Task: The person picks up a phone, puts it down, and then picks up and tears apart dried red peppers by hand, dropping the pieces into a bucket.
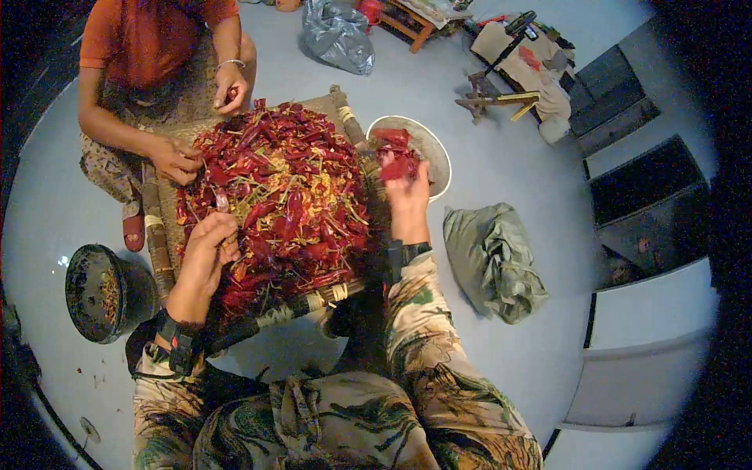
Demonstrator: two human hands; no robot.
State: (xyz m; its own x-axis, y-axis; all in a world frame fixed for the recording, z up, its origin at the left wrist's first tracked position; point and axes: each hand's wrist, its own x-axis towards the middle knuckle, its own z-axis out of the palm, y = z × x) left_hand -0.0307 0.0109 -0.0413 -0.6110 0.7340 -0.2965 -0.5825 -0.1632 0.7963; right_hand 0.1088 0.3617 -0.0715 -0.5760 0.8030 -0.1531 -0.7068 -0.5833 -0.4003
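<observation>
A large heap of dried red chili peppers [294, 207], with yellow seeds and stems among them, covers a woven, wood-framed stand [270, 317]. My left hand [210, 247] is over the heap's near left side, fingers closed in a pinch; what they hold is too small to make out. At the right, my right hand [410, 207] holds several red chilies [398, 153] up at the near side of a white bucket [440, 160]. Its fingers are partly hidden behind the chilies and blurred.
Across the heap sits a person in an orange shirt [160, 47], both hands at the chilies. A black basin [145, 290] with bits inside stands left. A grey-green sack [493, 262] lies right; a grey plastic bag [337, 35] is at the back.
</observation>
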